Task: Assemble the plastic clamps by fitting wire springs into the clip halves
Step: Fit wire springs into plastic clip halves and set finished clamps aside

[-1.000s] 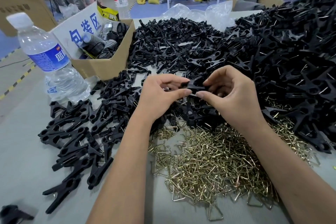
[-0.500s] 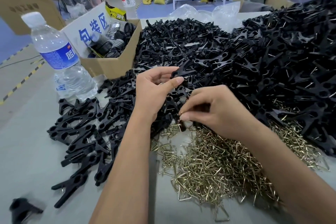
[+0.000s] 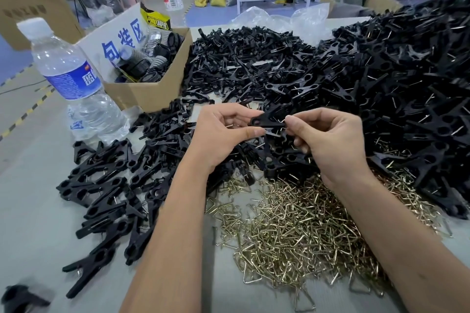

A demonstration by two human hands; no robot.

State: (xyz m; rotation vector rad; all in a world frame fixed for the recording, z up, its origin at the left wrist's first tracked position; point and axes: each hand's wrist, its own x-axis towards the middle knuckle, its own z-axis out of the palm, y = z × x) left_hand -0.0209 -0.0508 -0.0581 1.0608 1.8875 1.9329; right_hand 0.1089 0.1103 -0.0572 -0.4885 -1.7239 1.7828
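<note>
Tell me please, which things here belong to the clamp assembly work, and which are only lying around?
Belong to the job:
left hand and right hand, gripping a black clip half
wire springs
black clip pile

Lying about:
water bottle
cardboard box
plastic bag

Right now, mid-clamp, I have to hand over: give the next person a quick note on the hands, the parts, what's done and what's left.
Left hand: pinching a black clip half by one end, above the table.
Right hand: fingers pinch a wire spring at the clip's other end; spring looks only partly in, not seated.
Parts: loose springs heaped in front, between the forearms; black clip pieces piled behind and on the right.
Done: what look like assembled clamps lie spread on the left.
Left: seat this spring, then carry on through the piles.
</note>
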